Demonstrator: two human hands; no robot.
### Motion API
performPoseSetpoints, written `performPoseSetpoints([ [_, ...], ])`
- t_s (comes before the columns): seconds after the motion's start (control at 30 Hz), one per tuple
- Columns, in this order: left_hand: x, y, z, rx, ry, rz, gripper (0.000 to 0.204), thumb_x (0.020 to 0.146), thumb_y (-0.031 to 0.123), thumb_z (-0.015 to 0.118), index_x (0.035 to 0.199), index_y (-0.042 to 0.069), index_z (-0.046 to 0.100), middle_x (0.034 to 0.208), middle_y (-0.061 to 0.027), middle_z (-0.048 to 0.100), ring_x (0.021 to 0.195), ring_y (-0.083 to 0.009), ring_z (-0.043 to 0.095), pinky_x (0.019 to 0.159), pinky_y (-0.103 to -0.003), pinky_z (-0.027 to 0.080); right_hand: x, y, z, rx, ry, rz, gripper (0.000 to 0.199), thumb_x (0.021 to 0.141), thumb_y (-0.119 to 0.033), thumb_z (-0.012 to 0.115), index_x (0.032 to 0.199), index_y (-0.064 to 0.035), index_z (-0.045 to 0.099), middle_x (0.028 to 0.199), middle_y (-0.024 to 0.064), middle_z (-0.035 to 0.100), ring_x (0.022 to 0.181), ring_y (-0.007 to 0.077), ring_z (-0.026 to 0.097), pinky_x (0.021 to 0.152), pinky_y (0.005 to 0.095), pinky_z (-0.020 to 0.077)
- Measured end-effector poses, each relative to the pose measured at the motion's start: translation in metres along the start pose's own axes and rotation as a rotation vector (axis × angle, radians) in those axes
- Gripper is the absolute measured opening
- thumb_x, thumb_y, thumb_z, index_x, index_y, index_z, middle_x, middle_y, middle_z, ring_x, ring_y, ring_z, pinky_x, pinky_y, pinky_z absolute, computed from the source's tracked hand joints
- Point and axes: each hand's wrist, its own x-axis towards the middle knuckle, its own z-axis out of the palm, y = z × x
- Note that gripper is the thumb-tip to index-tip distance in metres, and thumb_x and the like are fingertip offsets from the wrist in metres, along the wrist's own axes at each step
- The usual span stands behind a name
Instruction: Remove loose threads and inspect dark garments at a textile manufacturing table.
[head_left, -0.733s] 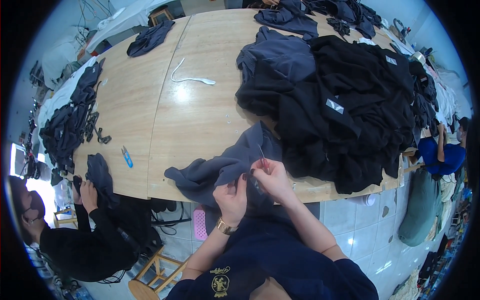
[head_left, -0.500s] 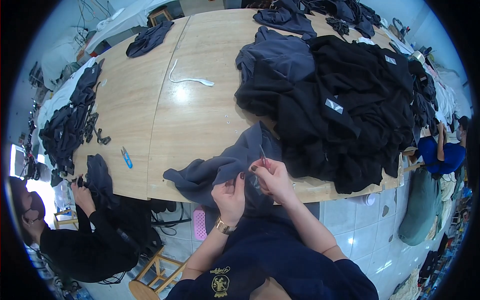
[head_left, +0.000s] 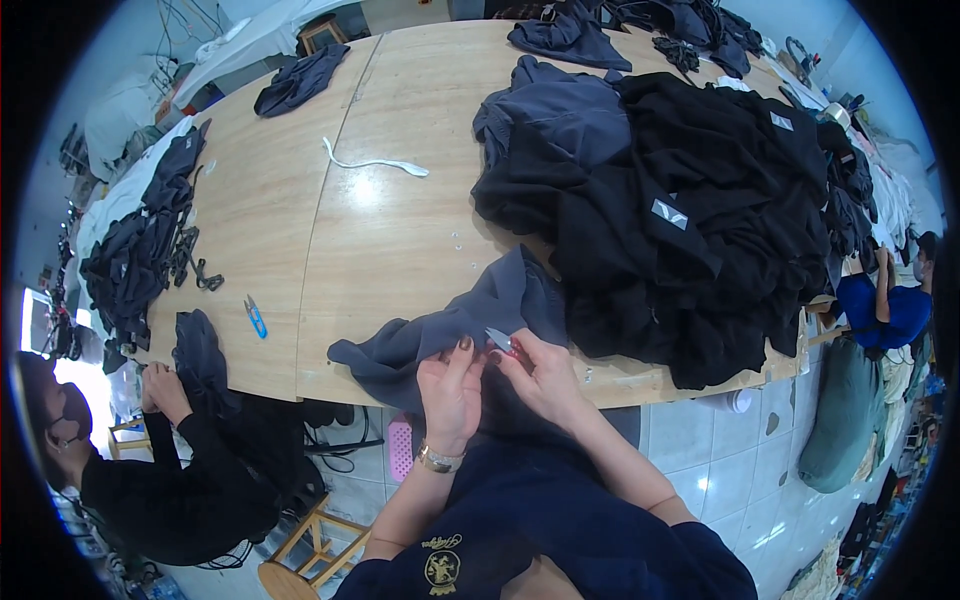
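Both hands work at the near edge of the bench: the left hand has its fingers pinched on a fold of the dark grey garment, which spreads up and left from them. Just beside them, the right hand has its fingers clenched around small red-handled snips, blades touching the cloth between both thumbs

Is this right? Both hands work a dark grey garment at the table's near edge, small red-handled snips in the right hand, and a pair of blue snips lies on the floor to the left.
One thing is off: the blue snips lie on the wooden table, not the floor. The head view shows this. The rest holds: left hand and right hand work the dark grey garment at the near edge, red-handled snips in the right.
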Motion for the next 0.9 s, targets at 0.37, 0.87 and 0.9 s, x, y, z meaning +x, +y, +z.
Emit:
performPoseSetpoints([
  [0.37, -0.003, -0.0069, -0.003, 0.139, -0.037, 0.154, 0.018, 0.088, 0.0, 0.055, 0.106, 0.003, 0.055, 0.099, -0.0046, 0.06, 0.09, -0.0125, 0.057, 0.083, -0.028, 0.047, 0.0017, -0.0027, -0.0004, -0.141, 0.028, -0.09, 0.024, 0.084, -0.024, 0.061, 0.081, -0.0019, 0.053, 0.064, 0.0156, 0.057, 0.059, 0.0344, 0.058, 0.051, 0.0392, 0.0438],
  [0.87, -0.001, -0.0017, -0.0003, 0.059, 0.01, 0.085, 0.014, 0.09, 0.005, 0.054, 0.104, 0.002, 0.055, 0.097, -0.0068, 0.062, 0.087, -0.0148, 0.06, 0.08, -0.03, 0.05, 0.0043, -0.005, -0.0065, -0.215, -0.074, -0.095, 0.03, 0.085, -0.031, 0.058, 0.078, -0.0039, 0.048, 0.061, 0.0146, 0.056, 0.058, 0.0348, 0.058, 0.049, 0.0408, 0.0411],
  [0.9, -0.0008, -0.0018, -0.0008, 0.06, 0.01, 0.086, 0.014, 0.09, 0.005, 0.054, 0.104, 0.002, 0.055, 0.097, -0.0068, 0.062, 0.087, -0.0148, 0.06, 0.08, -0.03, 0.05, 0.0045, -0.0052, -0.0067, -0.214, -0.074, -0.095, 0.03, 0.085, -0.031, 0.058, 0.078, -0.0039, 0.048, 0.061, 0.0146, 0.056, 0.058, 0.0348, 0.058, 0.049, 0.0408, 0.0411],
])
